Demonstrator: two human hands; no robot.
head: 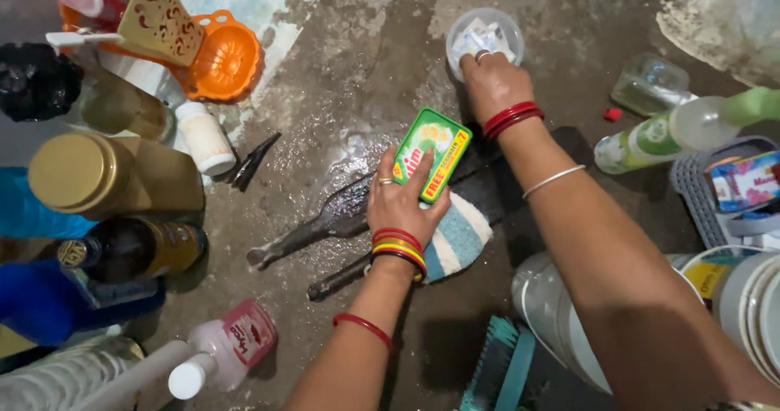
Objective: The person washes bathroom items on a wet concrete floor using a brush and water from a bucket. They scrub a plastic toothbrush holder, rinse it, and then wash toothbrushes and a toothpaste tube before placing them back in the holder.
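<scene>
A: Left hand [402, 204] sat mid-floor, fingers pinched on a flat green packet [431, 153], glossy and rectangular, thumb under its lower edge.

B: And beneath that hand?

A: A striped cloth [459, 240], soft and rounded, teal and white, lying over two dark wooden paddles [325, 220]. Their handles ran toward the floor's left side; the broad ends were hidden under hand and cloth.

B: The right hand [494, 82]?

A: Up near the floor's top edge, fingers curled over the rim of a small clear plastic tub [486, 36] with crumpled white stuff inside. How tightly it gripped, I couldn't tell.

B: The floor [349, 78]?

A: Rough grey concrete, wet and shiny around the paddles. At the left side stood a ribbed orange strainer [223, 58] and a gold-lidded jar [97, 175]. A teal brush [500, 366] was cut off at the bottom edge.
</scene>
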